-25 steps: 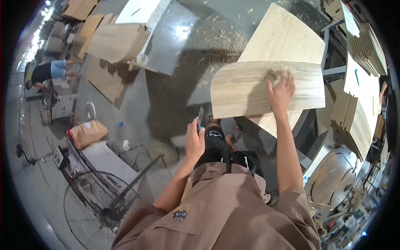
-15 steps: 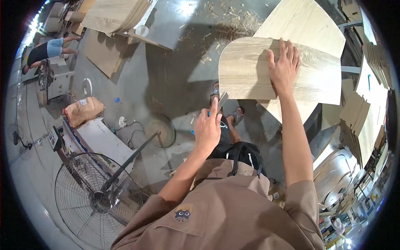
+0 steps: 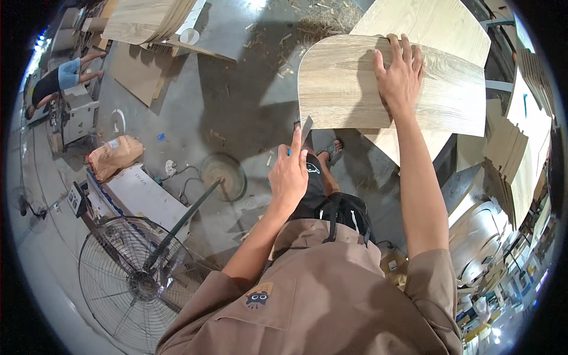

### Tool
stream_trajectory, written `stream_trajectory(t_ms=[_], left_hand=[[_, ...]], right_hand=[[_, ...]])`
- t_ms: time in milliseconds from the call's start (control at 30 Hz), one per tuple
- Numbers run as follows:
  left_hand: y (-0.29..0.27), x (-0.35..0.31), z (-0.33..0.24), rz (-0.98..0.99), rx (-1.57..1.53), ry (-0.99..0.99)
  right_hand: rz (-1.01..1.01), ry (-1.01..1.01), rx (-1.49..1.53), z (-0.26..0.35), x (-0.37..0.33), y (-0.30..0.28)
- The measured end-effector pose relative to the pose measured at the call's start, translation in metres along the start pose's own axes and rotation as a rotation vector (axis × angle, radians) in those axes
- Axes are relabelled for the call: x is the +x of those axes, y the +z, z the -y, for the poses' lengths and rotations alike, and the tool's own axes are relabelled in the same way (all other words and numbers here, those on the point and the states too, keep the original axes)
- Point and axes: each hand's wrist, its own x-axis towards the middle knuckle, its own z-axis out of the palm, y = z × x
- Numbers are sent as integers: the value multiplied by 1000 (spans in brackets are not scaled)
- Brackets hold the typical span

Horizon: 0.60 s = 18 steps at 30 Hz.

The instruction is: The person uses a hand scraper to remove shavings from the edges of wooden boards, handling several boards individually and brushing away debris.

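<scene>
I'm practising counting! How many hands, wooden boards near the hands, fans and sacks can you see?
Hands: 2, left hand and right hand
Wooden boards by the hands: 2, top board, board beneath
Fans: 1
Sacks: 1
Total: 6

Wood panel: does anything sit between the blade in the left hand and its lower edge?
Nothing visible. The left hand holds the blade right at the wood panel edge; the right hand presses on top.

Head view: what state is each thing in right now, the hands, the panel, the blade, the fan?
Curved wood panel: held flat under the right hand.
Right hand: open, palm pressed on the panel.
Left hand: closed on a blade.
Blade: at the panel's lower edge.
Floor fan: blades look still.
</scene>
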Motion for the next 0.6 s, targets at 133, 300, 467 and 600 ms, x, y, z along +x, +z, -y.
stream_trajectory(t_ms=[133,300,467,600], left_hand=[[-4,2,0,5,-3,0],[-6,3,5,40,48,8],[-17,8,6,63,70,46],[-20,13,9,85,105,70]], right_hand=[[-35,-28,-70,-2,4,-1],[-29,-53,-49,-6,-2,1],[-26,-62,-45,-7,1,-3],[-64,-82,-57,-12,3,2]])
